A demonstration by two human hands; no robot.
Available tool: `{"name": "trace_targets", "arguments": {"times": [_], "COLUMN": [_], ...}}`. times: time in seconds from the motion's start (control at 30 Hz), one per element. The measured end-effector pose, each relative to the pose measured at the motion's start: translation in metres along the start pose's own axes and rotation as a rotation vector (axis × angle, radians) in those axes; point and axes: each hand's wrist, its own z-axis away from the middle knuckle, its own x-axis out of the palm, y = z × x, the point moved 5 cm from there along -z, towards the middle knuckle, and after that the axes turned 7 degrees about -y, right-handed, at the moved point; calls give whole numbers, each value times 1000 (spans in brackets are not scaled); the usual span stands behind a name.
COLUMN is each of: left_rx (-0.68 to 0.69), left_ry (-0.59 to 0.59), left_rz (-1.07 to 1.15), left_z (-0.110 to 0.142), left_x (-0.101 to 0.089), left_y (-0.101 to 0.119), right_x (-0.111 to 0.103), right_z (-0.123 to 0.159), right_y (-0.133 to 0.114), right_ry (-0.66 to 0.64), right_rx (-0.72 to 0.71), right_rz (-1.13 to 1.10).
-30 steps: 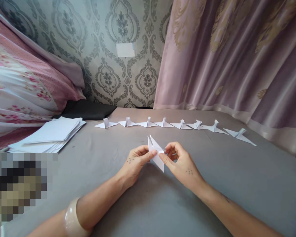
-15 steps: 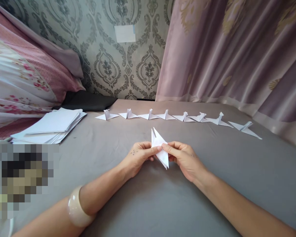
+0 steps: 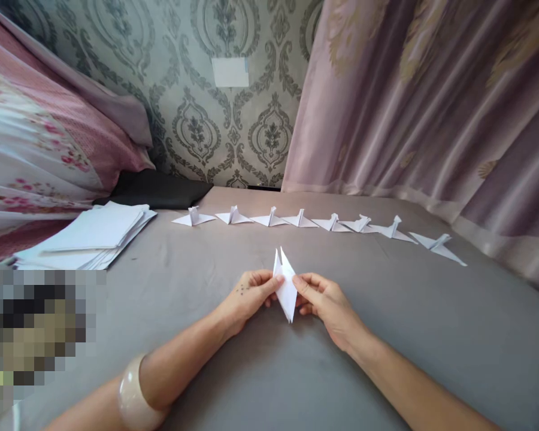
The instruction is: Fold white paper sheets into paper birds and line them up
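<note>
A white folded paper (image 3: 286,293), a narrow diamond with two split points at the top, is held up between both hands above the grey cloth. My left hand (image 3: 254,295) pinches its left edge, thumb on the near face and fingers behind. On the right edge my right hand (image 3: 327,300) grips it the same way, its other fingers curled partly out of sight. Beyond the hands, several folded paper birds (image 3: 300,219) stand in a row with their wings spread.
A stack of white paper sheets (image 3: 94,227) lies at the left, in front of a black flat item (image 3: 161,190). Pink curtains (image 3: 368,120) hang at the right, and floral fabric (image 3: 36,137) at the left. A patterned wall (image 3: 197,131) closes off the back.
The folded paper has turned from leaning to nearly upright. My left thumb has drawn back toward its left edge, and my right thumb sits nearer the right edge. The view has tilted up slightly.
</note>
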Motion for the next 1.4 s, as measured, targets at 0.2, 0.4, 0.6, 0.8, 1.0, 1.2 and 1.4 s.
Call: {"name": "trace_targets", "arguments": {"times": [0.2,0.4,0.6,0.8,1.0,1.2,1.4], "left_rx": [-117,5,74,234,234,205,228], "left_ry": [101,122,277,4,-53,-61,-5], "left_rz": [-137,-509,-716,-903,-980,-947,-887], "left_z": [1,-4,-1,5,8,8,3], "left_x": [-9,-18,-32,-27,-28,-29,-33], "left_y": [-2,6,5,2,0,3,3], "right_x": [-2,-6,-5,2,9,12,11], "right_z": [-6,-13,-12,-8,2,8,5], "right_y": [3,-3,-3,-3,-5,-3,-3], "right_ry": [47,134,243,268,165,135,195], "right_rx": [-27,-14,-9,-43,-188,-238,-182], "right_rz": [157,416,689,839,908,1002,969]}}
